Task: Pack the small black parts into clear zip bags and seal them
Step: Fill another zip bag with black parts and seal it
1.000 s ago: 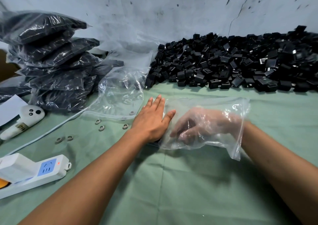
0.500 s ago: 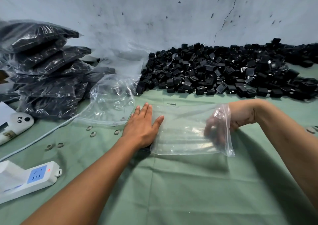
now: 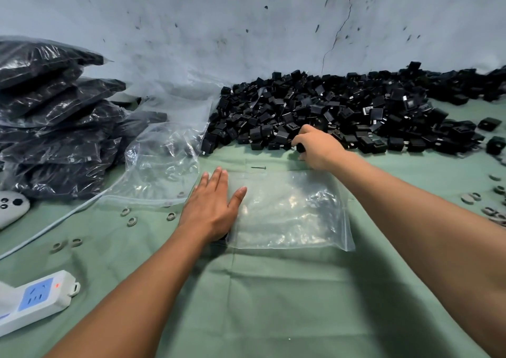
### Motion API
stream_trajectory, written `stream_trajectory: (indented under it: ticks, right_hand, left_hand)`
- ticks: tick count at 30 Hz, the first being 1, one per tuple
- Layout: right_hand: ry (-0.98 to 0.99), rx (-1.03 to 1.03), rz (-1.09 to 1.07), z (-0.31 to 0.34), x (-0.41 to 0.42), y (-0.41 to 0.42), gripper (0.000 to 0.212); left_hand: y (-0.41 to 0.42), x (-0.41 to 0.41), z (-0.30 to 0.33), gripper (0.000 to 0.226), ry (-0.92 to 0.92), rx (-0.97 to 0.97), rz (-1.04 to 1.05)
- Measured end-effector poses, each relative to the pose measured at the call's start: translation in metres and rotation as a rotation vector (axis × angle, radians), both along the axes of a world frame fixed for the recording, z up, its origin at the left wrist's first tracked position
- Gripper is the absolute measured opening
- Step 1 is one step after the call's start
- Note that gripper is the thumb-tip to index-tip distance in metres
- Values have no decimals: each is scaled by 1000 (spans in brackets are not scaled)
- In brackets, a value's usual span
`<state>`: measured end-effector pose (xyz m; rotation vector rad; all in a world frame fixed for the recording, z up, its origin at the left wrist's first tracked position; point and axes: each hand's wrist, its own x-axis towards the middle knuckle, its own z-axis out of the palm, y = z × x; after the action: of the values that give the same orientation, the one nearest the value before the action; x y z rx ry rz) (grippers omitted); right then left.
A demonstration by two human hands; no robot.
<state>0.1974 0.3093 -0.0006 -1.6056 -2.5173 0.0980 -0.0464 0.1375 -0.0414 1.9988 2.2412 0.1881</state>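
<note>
I am looking down at the green tabletop (image 3: pixel 273 289), where the heap of small black parts (image 3: pixel 342 111) is lying against the wall and the stack of filled bags (image 3: pixel 54 116) is sitting at far left. Half a second ago my right hand (image 3: pixel 315 146) was inside the mouth of the clear zip bag (image 3: pixel 290 209); now it is out of the bag and reaching forward to the near edge of the heap, arm stretched over the bag's right side. Its fingers are curling around a black part (image 3: pixel 300 147), knuckles up. My left hand (image 3: pixel 210 207) is keeping its place, lying flat with fingers straight and close together, thumb spread, pressing the bag's left edge onto the tabletop. The bag is lying flat between my arms. A crumpled loose bag (image 3: pixel 164 163) is sitting left of it, a white power strip (image 3: pixel 35 300) is lying at lower left, and a small nail (image 3: pixel 258 168) is lying just beyond the bag.
</note>
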Motion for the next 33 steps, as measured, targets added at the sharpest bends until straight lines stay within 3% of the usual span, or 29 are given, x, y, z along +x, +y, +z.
stream_trajectory:
  ticks: [6, 8, 11, 13, 15, 19, 23, 26, 33]
  right_hand:
    - [37, -21, -257, -6, 5, -2, 21]
    - [164, -66, -336, -6, 16, -8, 24]
    - [431, 31, -419, -10, 41, -23, 11]
    - [632, 93, -491, -16, 59, -40, 13]
    - [837, 0, -520, -20, 76, -62, 25]
    - [1007, -329, -250, -18, 103, -111, 24]
    - [923, -648, 62, -12, 106, -139, 26]
    - [813, -645, 217, -14, 88, -142, 14]
    - [748, -603, 339, -5, 39, -131, 28]
  left_hand:
    - [0, 0, 0, 98, 5, 8, 2]
    - [0, 1, 0, 98, 7, 10, 2]
    - [0, 0, 0, 98, 3, 14, 3]
    - [0, 0, 0, 99, 5, 18, 1]
    - [0, 0, 1, 101, 4, 17, -4]
    - [-1, 1, 3, 98, 0, 10, -5]
    - [-1, 2, 3, 88, 6, 3, -2]
    - [-2, 3, 5, 86, 4, -4, -4]
    - [-4, 2, 4, 94, -19, 11, -10]
